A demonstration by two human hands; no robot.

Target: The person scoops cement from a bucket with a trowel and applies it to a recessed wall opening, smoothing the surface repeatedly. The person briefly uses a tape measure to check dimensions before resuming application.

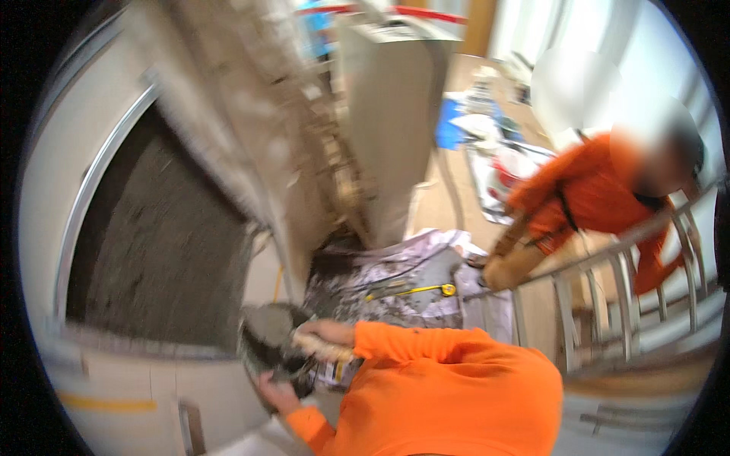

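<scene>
My right hand [328,331], at the end of an orange sleeve, is closed round the beige handle of a trowel [323,349], whose blade is blurred. Beside it lies wet grey mortar [268,323] in a dark pan [251,351]. Lower down, my left hand [278,393] grips the pan's near edge, its fingers partly hidden. To the left, a broad panel of dark grey mortar [163,239] is bordered by a pale metal strip [95,178].
A mortar-spattered sheet [395,262] bears a yellow tape measure [449,289]. Beyond stands a beige box-like column [391,129]. At right, another person in orange [585,190] is near a metal railing [627,266]. A red and white bucket [511,169] stands farther back.
</scene>
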